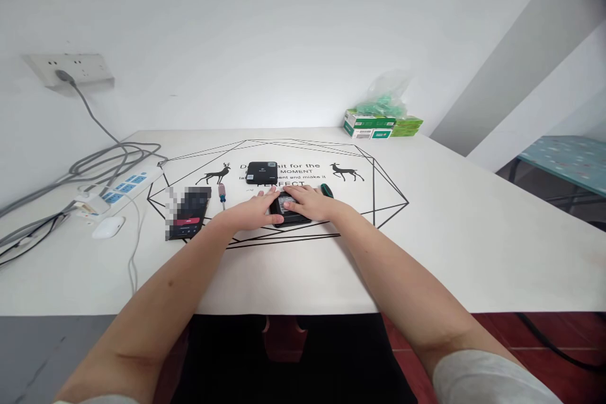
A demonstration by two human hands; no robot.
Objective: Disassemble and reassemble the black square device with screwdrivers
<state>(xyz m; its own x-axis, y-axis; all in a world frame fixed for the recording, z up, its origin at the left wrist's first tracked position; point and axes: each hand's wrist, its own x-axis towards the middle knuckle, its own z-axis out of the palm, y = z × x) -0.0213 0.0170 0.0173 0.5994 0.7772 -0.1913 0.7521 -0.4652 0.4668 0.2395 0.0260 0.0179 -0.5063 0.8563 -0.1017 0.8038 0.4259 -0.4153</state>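
A flat black case [291,218] lies on the printed table mat, with a grey labelled part [286,202] showing in it. My left hand [258,210] grips its left side, thumb along the near edge and fingers toward the far edge. From the right, my right hand [310,202] holds the case, its thumb over the label and its fingers across the far side. Both hands hide much of the case. Just behind them sits a flat black cover [262,173] with small stickers. A dark green object [326,190] lies beside my right hand, partly hidden.
A screwdriver [222,194] with a pink and blue handle and a phone [194,211] lie left of my hands. Farther left are a power strip [127,188], a white earbud case [108,227] and coiled cables. Green and white boxes [369,123] with a plastic bag stand back right.
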